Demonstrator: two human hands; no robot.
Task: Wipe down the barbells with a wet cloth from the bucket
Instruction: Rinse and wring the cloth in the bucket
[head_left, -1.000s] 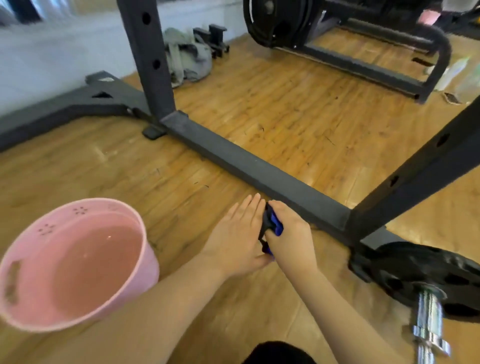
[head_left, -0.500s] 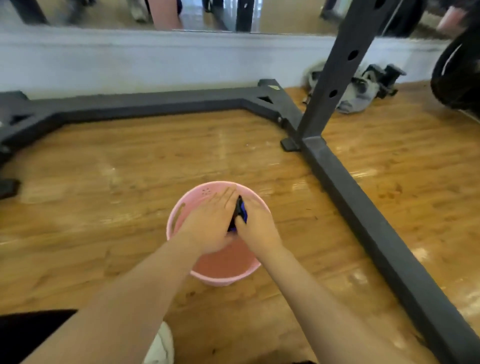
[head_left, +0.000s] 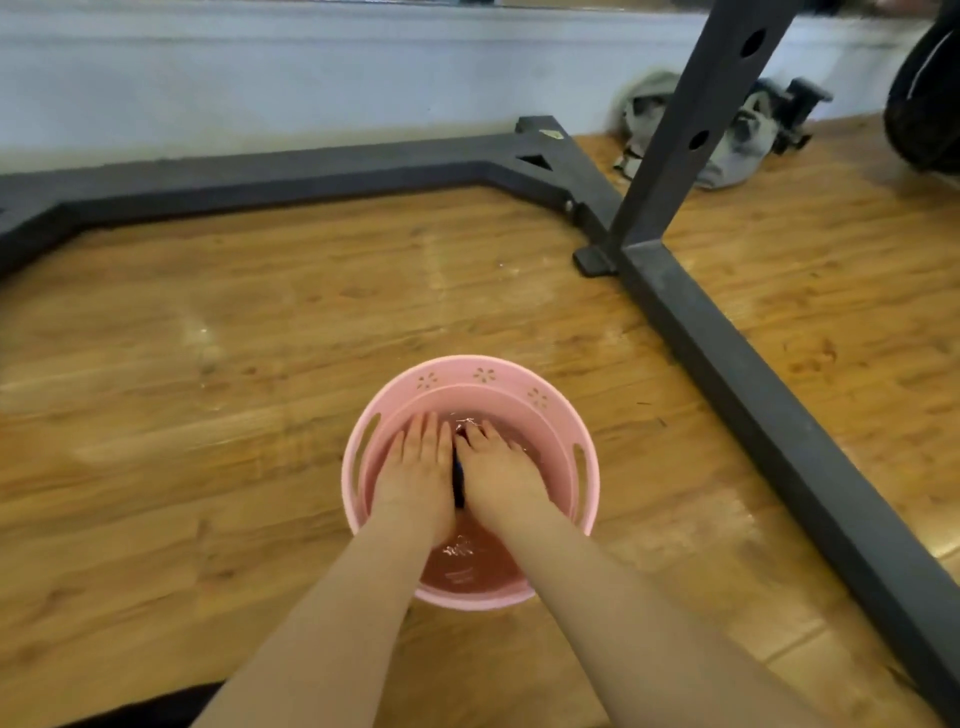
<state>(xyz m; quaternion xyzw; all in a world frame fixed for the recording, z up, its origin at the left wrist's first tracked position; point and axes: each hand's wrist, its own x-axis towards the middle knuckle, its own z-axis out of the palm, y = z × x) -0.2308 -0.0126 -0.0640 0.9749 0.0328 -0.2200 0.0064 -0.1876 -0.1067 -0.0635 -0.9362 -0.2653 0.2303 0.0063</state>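
Where hands (head_left: 457, 475) meet, cloth (head_left: 458, 480), in bucket (head_left: 586, 467)

A dark steel rack frame (head_left: 753, 410) stands on the wooden floor (head_left: 234, 364), a grey bag (head_left: 727, 150) behind its upright

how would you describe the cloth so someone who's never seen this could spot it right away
Start at the dark steel rack frame on the wooden floor; the pink bucket of water stands just left of its long base rail. Both hands are in the water, and the cloth is the thin dark blue strip between them, the only dark thing in the bucket.
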